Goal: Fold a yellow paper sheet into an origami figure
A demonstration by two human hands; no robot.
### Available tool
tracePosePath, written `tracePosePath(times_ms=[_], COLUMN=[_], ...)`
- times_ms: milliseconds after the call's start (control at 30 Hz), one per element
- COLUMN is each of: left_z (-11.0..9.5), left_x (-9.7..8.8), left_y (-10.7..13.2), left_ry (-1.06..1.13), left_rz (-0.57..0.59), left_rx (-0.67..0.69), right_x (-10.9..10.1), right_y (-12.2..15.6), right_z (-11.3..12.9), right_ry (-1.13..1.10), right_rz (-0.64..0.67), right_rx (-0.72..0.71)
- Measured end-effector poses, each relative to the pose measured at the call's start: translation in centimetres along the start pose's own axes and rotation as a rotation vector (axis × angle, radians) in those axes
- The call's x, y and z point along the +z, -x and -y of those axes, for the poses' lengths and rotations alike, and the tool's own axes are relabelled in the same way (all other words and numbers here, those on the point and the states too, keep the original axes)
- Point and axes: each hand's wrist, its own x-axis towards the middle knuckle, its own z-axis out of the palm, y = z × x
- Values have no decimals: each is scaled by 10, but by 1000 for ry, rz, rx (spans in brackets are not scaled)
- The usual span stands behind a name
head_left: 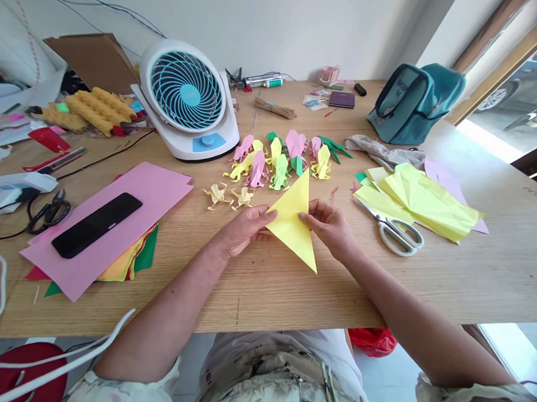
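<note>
A sheet of yellow paper (295, 220), folded into a triangle, is held up over the table between my two hands. My left hand (249, 225) pinches its left corner, thumb on top and fingers beneath. On the opposite edge, my right hand (328, 225) grips the paper with the thumb in front and the fingers behind. Just beyond stand several folded paper frogs (257, 167) in pink, yellow and green. Two small cream paper figures (216, 194) lie nearer my left hand. To the right of my right hand rest scissors (399, 235) with pale handles.
Left lies a stack of coloured paper (161, 186) with a black phone (97, 224) on it. A white and blue fan (188, 98) stands behind. Creased yellow sheets (430, 200) lie right, near a teal bag (413, 103). A white cable (2, 307) hangs over the front edge.
</note>
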Motion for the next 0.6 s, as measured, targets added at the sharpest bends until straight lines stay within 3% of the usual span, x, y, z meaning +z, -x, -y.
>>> tracePosePath(times_ms=[133,267,367,467,600], left_z=[7,4,-3,-8,-5], left_x=[3,9,16,22,24], left_y=[-2,-1,7,18,28], left_ry=[-67,-114,-280,-582,-1032], left_rz=[-52,-155,-248,-270,-253], left_rx=[42,233,462,781,1175], right_x=[1,0,-2,-5,-7], right_y=[2,1,1,2,5], right_z=[2,6,9,11,11], right_ry=[-17,-25,21,-21,-138], right_rz=[-4,27,-1,-1,71], right_rx=[28,-14,-156,-273,-176])
